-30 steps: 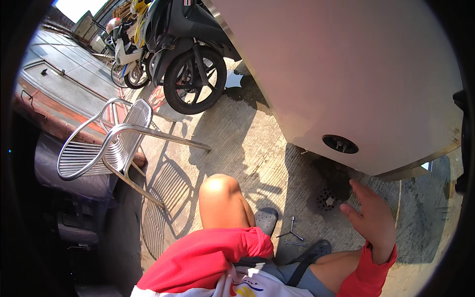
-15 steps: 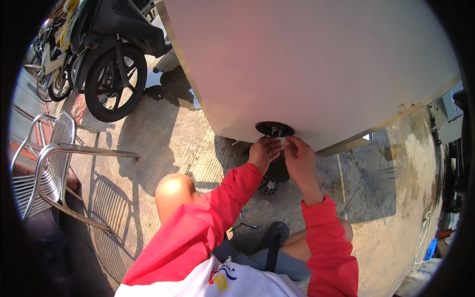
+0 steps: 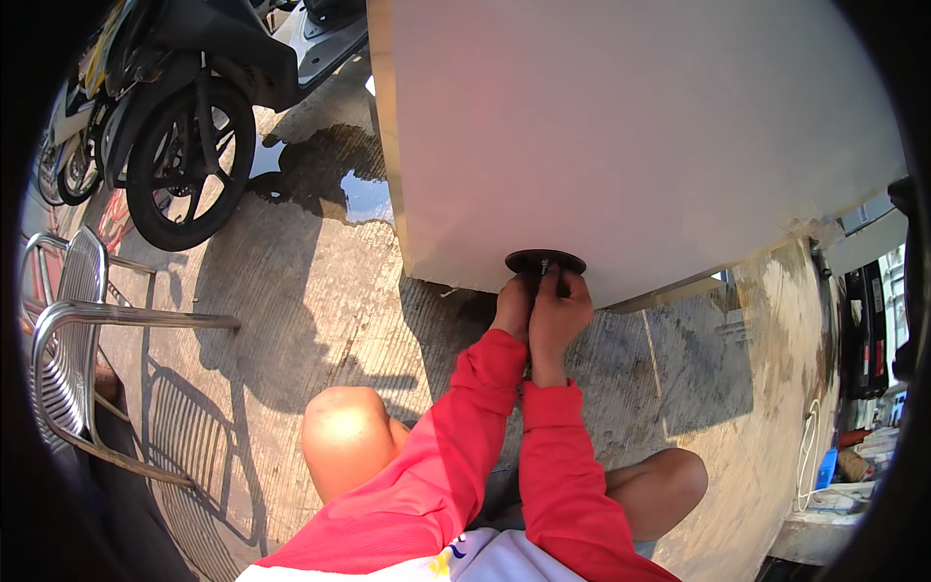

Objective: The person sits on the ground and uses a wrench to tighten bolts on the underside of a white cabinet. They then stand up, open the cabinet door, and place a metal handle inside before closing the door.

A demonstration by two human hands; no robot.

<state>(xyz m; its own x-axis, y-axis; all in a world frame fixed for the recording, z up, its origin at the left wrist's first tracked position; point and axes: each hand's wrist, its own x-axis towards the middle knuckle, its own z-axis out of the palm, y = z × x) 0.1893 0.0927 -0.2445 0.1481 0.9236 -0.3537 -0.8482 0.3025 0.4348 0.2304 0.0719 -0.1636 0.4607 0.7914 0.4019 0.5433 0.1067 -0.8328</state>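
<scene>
A round black disc (image 3: 521,260) sits against the lower part of a large pale, flat-faced panel (image 3: 621,136). Small silver metal fittings (image 3: 545,267) show on the disc. My right hand (image 3: 561,315) is closed in a pinch at these fittings, its fingertips against the disc's near side. Pressed up beside it, my left hand (image 3: 513,308) is closed too, with its fingertips hidden by the right hand and the disc's shadow. What the left fingers hold cannot be made out.
At the upper left a dark motorbike's front wheel (image 3: 191,165) stands near a puddle (image 3: 367,197). A metal slatted chair (image 3: 82,320) is at the left. My bent knees (image 3: 344,432) flank my arms. A pale hose (image 3: 807,456) and a blue object (image 3: 826,468) lie far right.
My hands have come together, and the right has moved left and up to the disc's fittings. The view has shifted, so the motorbike and chair appear farther left.
</scene>
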